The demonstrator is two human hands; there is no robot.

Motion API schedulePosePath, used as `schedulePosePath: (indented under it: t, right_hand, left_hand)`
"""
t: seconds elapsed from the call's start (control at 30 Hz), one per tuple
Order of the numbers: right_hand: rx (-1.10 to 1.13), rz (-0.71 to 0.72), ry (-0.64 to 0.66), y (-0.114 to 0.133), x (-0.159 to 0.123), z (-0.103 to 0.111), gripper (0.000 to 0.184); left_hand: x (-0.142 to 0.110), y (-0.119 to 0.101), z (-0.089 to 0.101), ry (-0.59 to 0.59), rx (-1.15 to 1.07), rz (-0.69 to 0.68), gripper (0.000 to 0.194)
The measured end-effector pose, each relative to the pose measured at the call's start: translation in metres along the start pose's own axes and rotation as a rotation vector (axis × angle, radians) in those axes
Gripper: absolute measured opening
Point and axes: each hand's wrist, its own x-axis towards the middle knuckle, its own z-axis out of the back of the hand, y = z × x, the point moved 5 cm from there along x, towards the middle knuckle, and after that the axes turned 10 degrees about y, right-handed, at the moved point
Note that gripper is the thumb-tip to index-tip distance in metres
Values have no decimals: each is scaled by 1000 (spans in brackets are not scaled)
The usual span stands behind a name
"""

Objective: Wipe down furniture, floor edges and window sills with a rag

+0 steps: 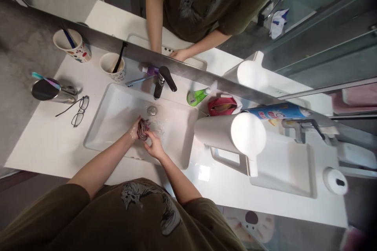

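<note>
Over the white sink basin (112,125), both my hands are together on a small bunched-up greyish-pink cloth (143,129), which looks wet. My left hand (134,129) is closed around its left side. On the cloth's right edge, the fingers of my right hand (154,145) pinch it. Water splashes just to the right of the cloth, near the round drain (152,110). The black faucet (160,83) stands behind the basin, above the drain. What kind of cloth it is cannot be made out.
Left of the basin are eyeglasses (80,111), a metal mug (55,90) and two patterned cups (113,66). To its right stand a green bottle (198,97), a red pouch (222,105) and a large white pitcher (218,131). A second sink (294,164) lies farther right.
</note>
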Motion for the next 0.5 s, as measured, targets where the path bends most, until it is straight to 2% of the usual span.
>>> schedulePosePath:
  t: [0.1,0.13,0.17,0.23,0.3,0.33,0.4,0.43,0.5]
  right_hand:
    - [542,-193,-318,-15,-2,8,31]
    - [715,-275,-368,-18,0,4,34]
    - [869,-343,-348,-17,3,-3,42]
    - [1094,-406,-152,-5,11,-18,64]
    - [1171,-391,61,14,15,-26,76]
    - [1159,-380,140,22,17,-26,74]
    - [1078,-385,270,34,19,-23,59]
    - [1021,-401,329,38,21,-21,49]
    - [878,-448,428,45,27,-18,32]
  left_hand:
    - [-9,-4,-20,-10,-27,-71,54]
    - [-13,-4,-27,-7,-28,-104,50]
    - [-17,-6,-35,-1,-7,-157,45]
    - [-27,-18,-50,55,157,-315,29]
    - [-40,-38,-66,200,499,-488,27]
    - [-46,-46,-73,303,703,-535,32]
    - [-56,-56,-80,502,1030,-506,34]
    - [-59,-60,-80,570,1118,-464,32]
    - [-63,-64,-77,622,1127,-381,29]
